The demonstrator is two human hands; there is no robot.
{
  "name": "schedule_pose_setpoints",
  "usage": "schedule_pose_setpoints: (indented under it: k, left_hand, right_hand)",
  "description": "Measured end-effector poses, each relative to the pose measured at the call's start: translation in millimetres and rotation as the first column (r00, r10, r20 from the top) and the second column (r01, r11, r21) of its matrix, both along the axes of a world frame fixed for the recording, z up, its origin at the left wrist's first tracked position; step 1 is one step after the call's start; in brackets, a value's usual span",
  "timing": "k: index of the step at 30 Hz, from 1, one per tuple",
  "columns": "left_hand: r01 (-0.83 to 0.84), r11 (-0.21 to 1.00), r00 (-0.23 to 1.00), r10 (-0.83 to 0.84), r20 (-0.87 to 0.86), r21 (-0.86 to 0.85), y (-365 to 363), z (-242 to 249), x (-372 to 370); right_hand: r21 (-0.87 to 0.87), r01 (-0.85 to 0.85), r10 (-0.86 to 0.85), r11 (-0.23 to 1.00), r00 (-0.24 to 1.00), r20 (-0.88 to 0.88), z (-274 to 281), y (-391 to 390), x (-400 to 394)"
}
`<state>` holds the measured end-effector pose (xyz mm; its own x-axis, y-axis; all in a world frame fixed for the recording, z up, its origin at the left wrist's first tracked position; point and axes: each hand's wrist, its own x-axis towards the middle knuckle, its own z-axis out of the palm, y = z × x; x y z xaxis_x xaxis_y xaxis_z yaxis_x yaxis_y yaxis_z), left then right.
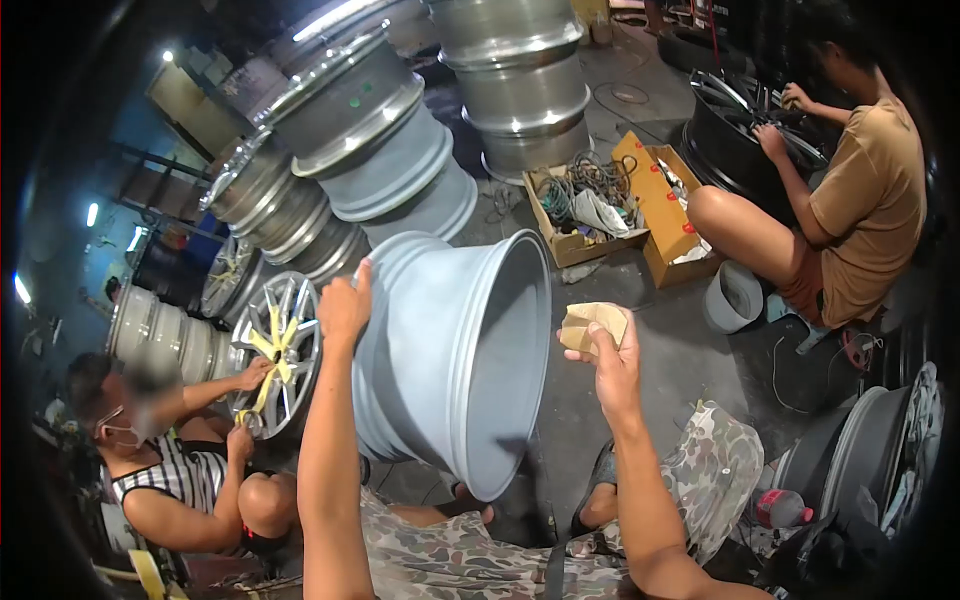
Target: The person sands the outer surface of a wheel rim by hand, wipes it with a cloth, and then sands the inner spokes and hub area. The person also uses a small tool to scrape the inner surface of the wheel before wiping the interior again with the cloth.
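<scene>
The grey wheel rim stands tilted on its edge over the person's lap, open barrel facing the camera, and only the left hand steadies it, fingers curled over the upper outer lip. With that single grip high on the rim, the likeliest fault is the rim rolling or tipping off the knees toward the concrete floor, since nothing visible blocks its lower edge. The right hand is raised just beside the barrel opening, apart from it, fingers pinched closed on a folded piece of tan sandpaper; pressure applied there against a loosely held rim may push it out of the left hand. A slip could also carry the knuckles onto the flange edge. The rim is a bare casting in uniform matte grey, with stepped flanges on the outside and a smooth inner barrel showing no visible dents.
</scene>
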<state>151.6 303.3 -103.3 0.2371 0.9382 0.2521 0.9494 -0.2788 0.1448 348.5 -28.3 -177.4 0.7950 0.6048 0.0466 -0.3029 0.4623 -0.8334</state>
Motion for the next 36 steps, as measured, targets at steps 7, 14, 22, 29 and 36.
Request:
schedule_pose_setpoints:
  k: [7, 14, 22, 29, 36]
  left_hand:
    - [0.161, 0.983, 0.982, -0.152, 0.113, -0.083, 16.5, 19.8, 0.4]
    - [0.481, 0.724, 0.819, -0.17, 0.548, -0.495, 43.0, 10.9, -6.1]
    - [0.658, 0.466, 0.53, 0.271, 0.804, -0.591, -24.0, -6.4, -91.8]
    - [0.494, 0.753, 0.526, 0.139, 0.839, -0.435, -74.6, -12.8, -55.4]
    - [0.314, 0.904, 0.65, 0.016, 0.76, -0.288, -50.2, -26.5, -68.4]
  right_hand:
    - [-0.261, 0.183, -0.064, 0.948, 0.912, 0.406, 7.9, 54.8, 13.2]
    - [-0.53, 0.279, 0.468, 0.8, 0.261, 0.844, 86.3, 162.3, 59.3]
    - [-0.695, 0.408, 0.788, 0.592, -0.114, 0.605, 109.1, 173.0, 26.6]
    - [-0.635, 0.485, 0.795, 0.601, -0.281, 0.538, 52.3, 248.4, 63.1]
    - [-0.011, 0.345, 0.186, 0.939, -0.48, 0.857, 17.1, 113.9, -122.7]
